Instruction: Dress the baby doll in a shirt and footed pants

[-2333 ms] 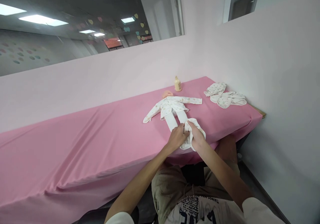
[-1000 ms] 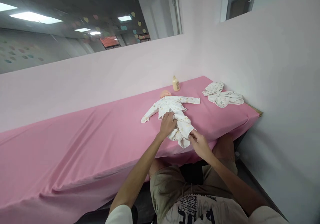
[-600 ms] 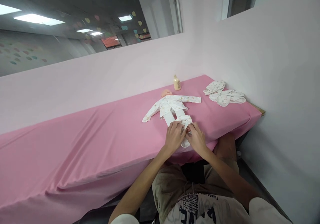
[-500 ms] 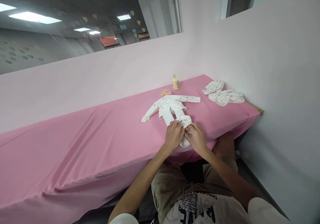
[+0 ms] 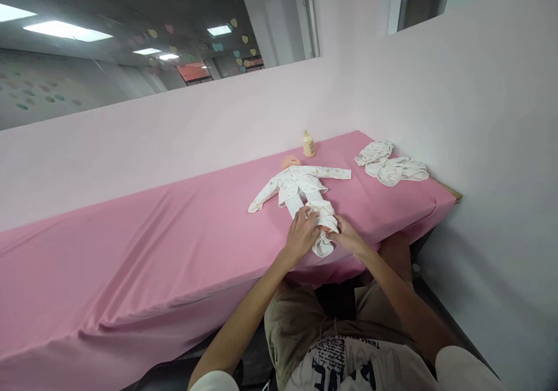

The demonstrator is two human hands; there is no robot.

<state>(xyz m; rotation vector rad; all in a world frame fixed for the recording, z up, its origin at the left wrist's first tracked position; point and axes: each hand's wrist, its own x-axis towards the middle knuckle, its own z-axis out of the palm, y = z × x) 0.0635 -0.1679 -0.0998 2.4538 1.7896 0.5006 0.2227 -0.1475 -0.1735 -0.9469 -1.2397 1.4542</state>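
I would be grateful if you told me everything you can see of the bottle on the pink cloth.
The bottle is small and pale yellow, with a narrower top and what looks like a label, too small to read. It stands upright on the pink cloth, near the wall, beyond the doll's head. Neither hand touches it.

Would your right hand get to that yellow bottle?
Probably yes: mostly just a flat sleeve lies between the right hand and the yellow bottle, but that hand is busy holding the white cloth.
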